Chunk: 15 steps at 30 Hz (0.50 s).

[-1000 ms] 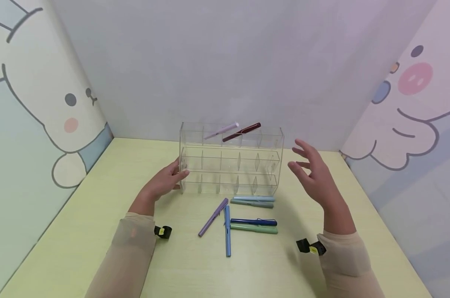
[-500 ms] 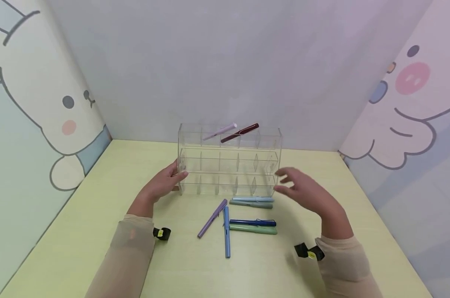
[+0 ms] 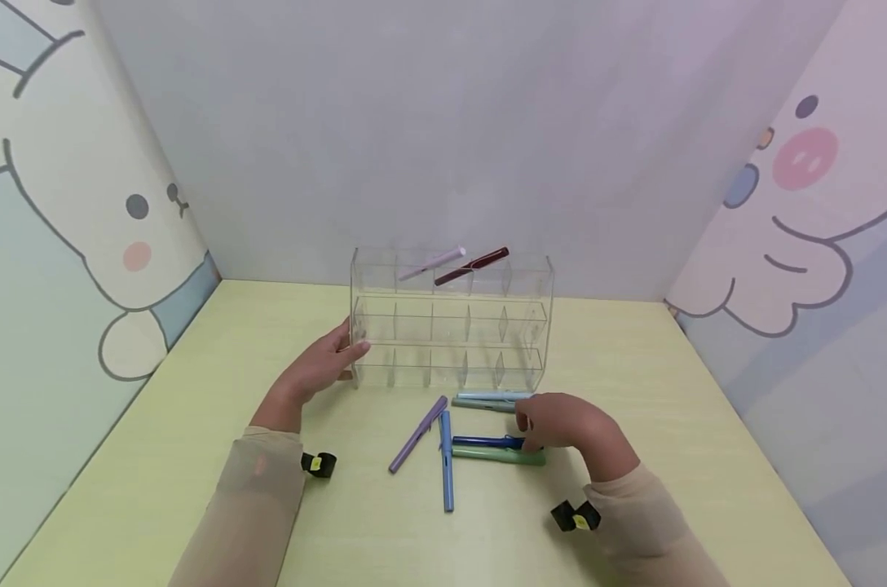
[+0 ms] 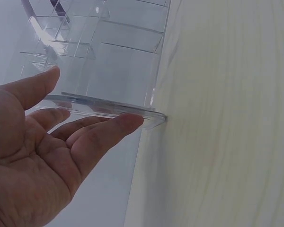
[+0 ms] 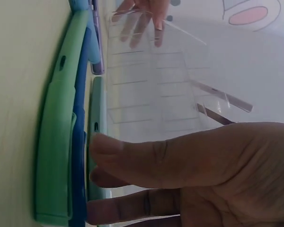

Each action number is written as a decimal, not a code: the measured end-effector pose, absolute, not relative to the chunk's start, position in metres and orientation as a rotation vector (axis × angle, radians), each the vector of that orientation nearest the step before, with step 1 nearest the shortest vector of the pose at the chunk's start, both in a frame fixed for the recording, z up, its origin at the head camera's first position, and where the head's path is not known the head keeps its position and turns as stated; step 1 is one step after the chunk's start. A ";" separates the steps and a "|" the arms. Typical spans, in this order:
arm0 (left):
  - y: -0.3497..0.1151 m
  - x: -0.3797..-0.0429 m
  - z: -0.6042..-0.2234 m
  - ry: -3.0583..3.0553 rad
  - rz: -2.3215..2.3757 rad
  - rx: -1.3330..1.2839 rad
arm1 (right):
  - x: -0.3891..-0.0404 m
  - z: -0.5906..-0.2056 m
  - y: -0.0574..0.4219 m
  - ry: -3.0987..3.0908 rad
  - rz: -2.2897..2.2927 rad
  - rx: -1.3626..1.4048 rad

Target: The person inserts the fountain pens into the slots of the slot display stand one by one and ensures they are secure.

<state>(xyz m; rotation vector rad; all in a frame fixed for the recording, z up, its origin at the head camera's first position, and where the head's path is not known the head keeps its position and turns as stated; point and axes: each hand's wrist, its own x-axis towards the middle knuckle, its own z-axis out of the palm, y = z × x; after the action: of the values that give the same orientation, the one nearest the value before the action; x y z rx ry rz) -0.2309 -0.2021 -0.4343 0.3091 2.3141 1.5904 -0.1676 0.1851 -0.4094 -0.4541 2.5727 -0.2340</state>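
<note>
A clear tiered pen organizer (image 3: 451, 330) with divided compartments stands on the table. My left hand (image 3: 317, 367) holds its left side panel (image 4: 109, 106), thumb at the front edge and fingers along the outer face. My right hand (image 3: 564, 424) is low over the pens at the right, its thumb and fingers apart around the cap end of a dark blue pen (image 3: 480, 442). Beside that pen lies a green pen (image 5: 61, 123). A grey-green pen (image 3: 480, 403) and a light blue pen (image 3: 487, 395) lie just behind, partly hidden by the right hand.
A purple pen (image 3: 417, 434) and a medium blue pen (image 3: 447, 465) lie left of the others on the table. On the organizer's top tier, a lilac pen (image 3: 432, 263) and a dark red pen (image 3: 473, 266) rest slanted. A grey wall (image 3: 443, 122) rises behind.
My right hand has come from the organizer's right side down and inward to the pens on the table. My left hand stays at the organizer's left panel.
</note>
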 end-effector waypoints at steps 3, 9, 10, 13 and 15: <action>-0.201 -0.231 -0.435 2.318 1.585 0.297 | -0.168 -0.415 0.181 2.581 -0.200 -0.456; -0.202 -0.232 -0.438 2.322 1.579 0.294 | -0.168 -0.419 0.179 2.585 -0.150 -0.485; -0.202 -0.232 -0.438 2.323 1.578 0.296 | -0.168 -0.419 0.178 2.585 -0.144 -0.494; -0.202 -0.232 -0.438 2.326 1.581 0.306 | -0.167 -0.417 0.177 2.586 -0.131 -0.524; -0.202 -0.233 -0.437 2.325 1.591 0.315 | -0.166 -0.415 0.176 2.590 -0.125 -0.544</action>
<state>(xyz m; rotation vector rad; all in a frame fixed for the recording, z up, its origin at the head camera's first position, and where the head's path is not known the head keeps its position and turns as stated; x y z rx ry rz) -0.2326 -0.2022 -0.4372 0.3147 2.3252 1.5914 -0.1662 0.1761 -0.4154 -0.5441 2.5901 -0.1253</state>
